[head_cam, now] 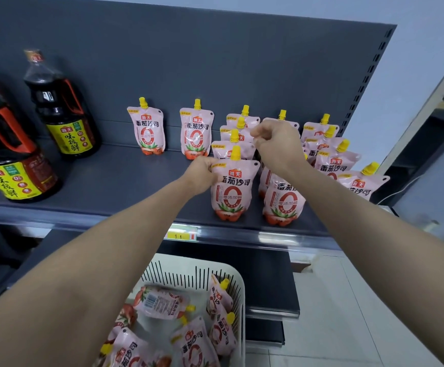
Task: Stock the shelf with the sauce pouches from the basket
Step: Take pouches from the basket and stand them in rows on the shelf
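Standing upright near the front edge of the shelf (109, 181), the held pouch (232, 192) was pale pink with a red ring, tomato artwork at its base and a yellow screw cap. Its long axis ran vertically, spout up, printed face toward the camera. The left hand (201, 174) pinched its upper left corner, fingers curled over the edge. The right hand (277, 144) hovered just right of and behind that pouch with fingers curled; whether it gripped anything could not be told. Eleven yellow caps showed on the shelf: four in the held pouch's own column, two standing alone to its left, five to its right, with further ones hidden by the right forearm. Far left of it stood two dark bottles (61, 107). Below it, the white basket (183, 266) held at least five loose pouches (162, 303) lying at angles.
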